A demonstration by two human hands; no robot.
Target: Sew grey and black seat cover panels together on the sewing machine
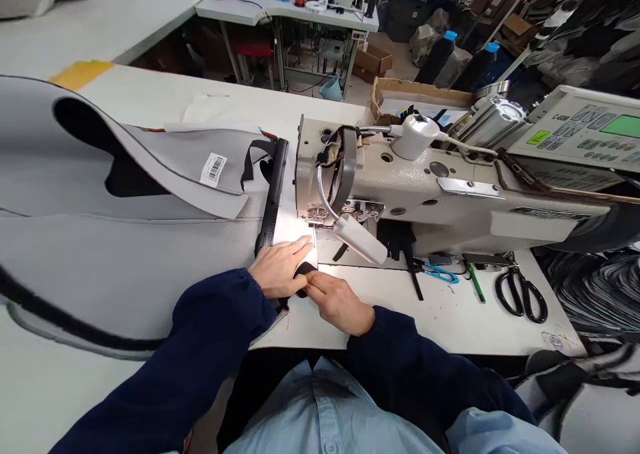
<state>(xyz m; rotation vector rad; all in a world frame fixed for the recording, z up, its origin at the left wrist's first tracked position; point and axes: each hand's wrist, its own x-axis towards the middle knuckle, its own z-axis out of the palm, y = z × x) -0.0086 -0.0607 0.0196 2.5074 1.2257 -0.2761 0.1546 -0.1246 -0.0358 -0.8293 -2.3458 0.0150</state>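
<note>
A large grey fabric piece [125,254] with a black strip edge [273,194] lies on the white table, running up to the needle of a beige sewing machine [425,187]. My left hand [280,267] lies flat on the fabric just before the needle, fingers stretched forward. My right hand [340,301] sits beside it, thumb and fingers pinched on a small black piece [304,275] at the fabric's edge. The machine's lamp [357,237] lights the spot in front of both hands.
Black scissors [523,294], blue snips [440,272] and a green pen [476,283] lie on the table right of the machine. A control panel [585,131] and a cardboard box [415,97] stand behind it. Another work table [280,7] is farther back.
</note>
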